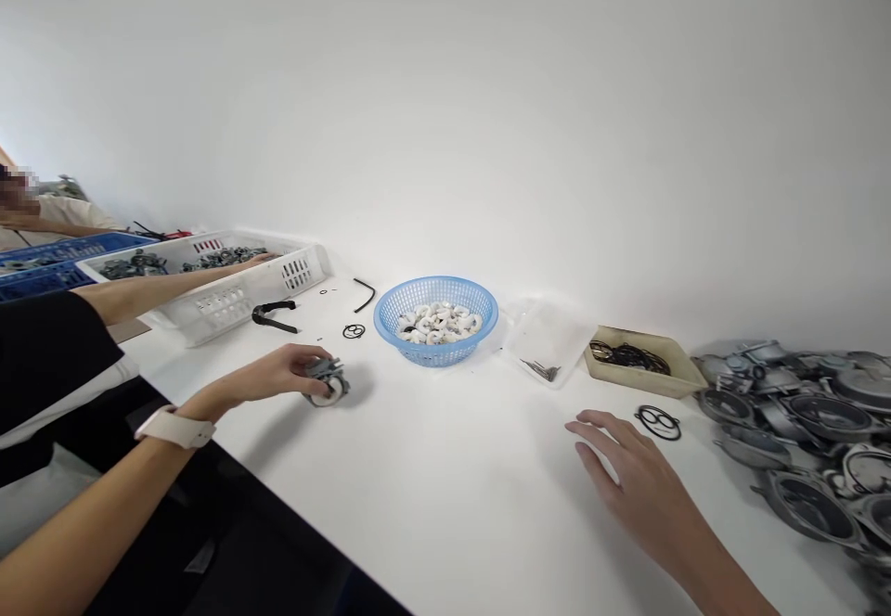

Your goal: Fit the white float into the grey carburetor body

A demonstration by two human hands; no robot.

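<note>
My left hand, with a pale watch band on the wrist, grips a small grey metal part with a white ring in it, just above the white table. Its fingers close over the top and near side of the part. On the right, my right hand hovers over the table, fingers apart and holding nothing. Close to it lie several black rubber rings. Between and beyond my hands stands a blue basket of white curved pieces.
A cream tray holds black rings; beside it lies a clear bag with small metal pins. Grey metal housings are piled at right. At left, another person's hand reaches into a white crate. A black bent handle lies nearby.
</note>
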